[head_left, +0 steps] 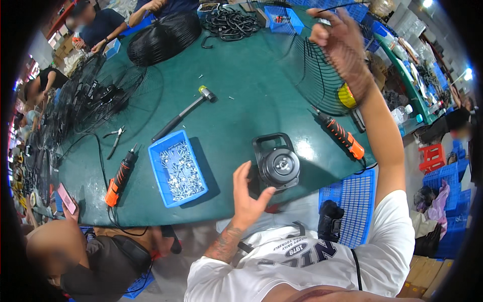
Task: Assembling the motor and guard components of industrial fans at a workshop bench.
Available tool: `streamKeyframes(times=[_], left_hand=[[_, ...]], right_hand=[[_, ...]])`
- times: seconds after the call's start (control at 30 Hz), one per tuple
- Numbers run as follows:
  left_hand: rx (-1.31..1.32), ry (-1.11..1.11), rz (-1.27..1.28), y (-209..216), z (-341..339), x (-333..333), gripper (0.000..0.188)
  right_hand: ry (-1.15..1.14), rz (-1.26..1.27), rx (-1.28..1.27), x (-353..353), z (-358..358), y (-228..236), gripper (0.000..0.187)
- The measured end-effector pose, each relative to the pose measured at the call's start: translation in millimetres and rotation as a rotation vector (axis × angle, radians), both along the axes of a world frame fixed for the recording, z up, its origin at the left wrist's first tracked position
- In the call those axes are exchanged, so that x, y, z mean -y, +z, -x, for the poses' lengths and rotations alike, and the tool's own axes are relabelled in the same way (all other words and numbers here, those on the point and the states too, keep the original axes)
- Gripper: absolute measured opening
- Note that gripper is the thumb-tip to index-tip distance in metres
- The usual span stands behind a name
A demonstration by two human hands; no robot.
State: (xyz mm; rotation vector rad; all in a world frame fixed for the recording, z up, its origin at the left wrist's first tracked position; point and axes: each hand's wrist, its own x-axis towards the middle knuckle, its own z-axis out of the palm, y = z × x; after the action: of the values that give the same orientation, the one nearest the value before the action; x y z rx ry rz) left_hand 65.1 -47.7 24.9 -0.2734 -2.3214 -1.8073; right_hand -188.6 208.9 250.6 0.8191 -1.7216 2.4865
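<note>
My left hand (246, 201) is beside a round black motor-like housing (279, 166) with an upright loop handle, near the table's front edge. Its thumb and fingers are spread, with the thumb by the housing's lower rim; whether it touches cannot be told. My right hand (344, 55) is raised at the far right, smeared by motion, its fingers partly bent. A thin dark strip passes by its fingertips, but I cannot tell whether it is held. Behind and below that hand stands a black wire fan guard (317, 75). A yellow tape roll (346, 95) shows next to the wrist.
On the green table (226, 136) lie a blue bin of screws (178, 168), a hammer (186, 113), pliers (116, 141) and two orange-black electric screwdrivers, one left (118, 182), one right (342, 135). Black hooked tubes (231, 24) and wire guards (163, 38) are at the back. Other people sit around.
</note>
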Motion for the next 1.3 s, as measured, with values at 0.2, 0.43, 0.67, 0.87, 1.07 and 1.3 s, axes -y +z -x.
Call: streamKeyframes(times=[0.2, 0.43, 0.67, 0.87, 1.07, 1.3], left_hand=[[0.016, -0.085, -0.618, 15.3, 14.7, 3.0, 0.084], [0.085, 0.018, -0.658, 61.8, -7.2, 49.6, 0.095], [0.142, 0.049, -0.581, 33.9, -50.8, 55.1, 0.097], [0.173, 0.096, -0.515, 19.0, -46.8, 69.0, 0.109], [0.366, 0.231, -0.486, 27.8, -35.4, 77.0, 0.096], [0.373, 0.251, -0.180, 33.8, -34.5, 83.1, 0.058]], right_hand=[[0.544, 0.389, -0.062, -20.8, -105.8, 5.3, 0.069], [0.236, 0.612, 0.231, -76.4, -172.4, -94.6, 0.112], [0.158, 0.599, 0.491, -81.1, -203.3, -164.8, 0.114], [0.146, 0.637, 0.512, -69.6, -209.5, -191.1, 0.105], [0.090, 0.637, 0.500, -71.2, -224.3, -213.3, 0.102], [-0.009, 0.556, 0.566, -71.8, -234.2, -234.3, 0.108]])
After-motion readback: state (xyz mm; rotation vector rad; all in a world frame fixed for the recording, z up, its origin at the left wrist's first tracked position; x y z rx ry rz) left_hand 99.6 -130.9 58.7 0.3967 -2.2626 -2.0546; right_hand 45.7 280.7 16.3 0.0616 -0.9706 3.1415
